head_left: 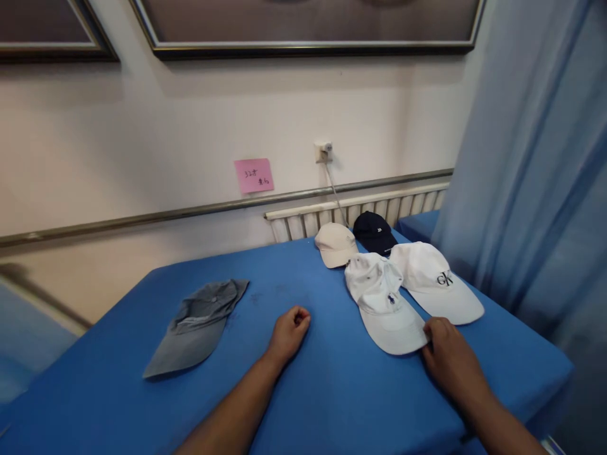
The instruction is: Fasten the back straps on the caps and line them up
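My right hand [447,354] pinches the brim edge of a white baseball cap [384,309] with a small dark emblem on its front. Its crown looks crumpled. Just behind and to the right lies a second white cap [434,284] with black letters. My left hand [290,332] rests on the blue cover in a loose fist, and nothing shows in it. Off to its left is a grey cap [202,325], flattened and creased. Farther back sit a cream cap [336,244] and a dark navy cap [374,232], side by side.
The blue-covered table [332,404] stands against a wall with a radiator [303,224] and a metal rail [213,207]. A pink note [255,175] and a socket with a plug [324,152] are on the wall. A blue curtain [526,177] hangs at the right.
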`<state>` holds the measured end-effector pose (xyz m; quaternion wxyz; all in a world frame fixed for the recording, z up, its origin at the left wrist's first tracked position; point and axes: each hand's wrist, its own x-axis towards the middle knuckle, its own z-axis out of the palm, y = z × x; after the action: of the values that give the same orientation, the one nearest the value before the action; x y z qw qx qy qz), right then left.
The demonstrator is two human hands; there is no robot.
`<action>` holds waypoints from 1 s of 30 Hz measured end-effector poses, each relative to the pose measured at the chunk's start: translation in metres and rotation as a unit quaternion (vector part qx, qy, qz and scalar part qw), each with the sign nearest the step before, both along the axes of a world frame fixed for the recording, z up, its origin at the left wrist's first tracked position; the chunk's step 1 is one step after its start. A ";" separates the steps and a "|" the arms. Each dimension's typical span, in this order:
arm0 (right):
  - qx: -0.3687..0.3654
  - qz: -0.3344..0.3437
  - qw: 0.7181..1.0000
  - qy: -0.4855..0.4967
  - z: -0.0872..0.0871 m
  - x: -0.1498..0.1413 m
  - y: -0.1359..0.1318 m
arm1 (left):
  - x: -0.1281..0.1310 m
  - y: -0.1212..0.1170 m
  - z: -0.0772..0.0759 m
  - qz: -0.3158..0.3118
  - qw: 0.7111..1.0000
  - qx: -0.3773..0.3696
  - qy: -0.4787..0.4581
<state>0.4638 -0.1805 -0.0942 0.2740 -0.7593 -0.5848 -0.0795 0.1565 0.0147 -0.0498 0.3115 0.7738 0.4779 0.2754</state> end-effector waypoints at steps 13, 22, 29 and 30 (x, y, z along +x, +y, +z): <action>-0.049 -0.104 0.993 -0.034 -0.001 -0.005 -0.013 | -0.022 -0.004 -0.012 -0.043 0.996 -0.055 -0.049; -0.028 -0.091 0.995 0.008 -0.010 0.001 -0.020 | -0.022 -0.008 -0.012 -0.049 0.997 -0.049 -0.032; 0.118 -0.067 0.991 -0.001 -0.006 -0.016 -0.034 | -0.024 -0.020 -0.014 -0.067 0.998 -0.019 0.003; 0.144 -0.038 0.989 0.010 0.001 -0.028 -0.030 | -0.027 -0.021 -0.013 -0.081 0.997 -0.013 0.009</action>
<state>0.4356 -0.2102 -0.0930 0.3833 -0.7341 -0.5355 -0.1657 0.1295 -0.0058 -0.0631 0.3384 0.8083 0.4200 0.2360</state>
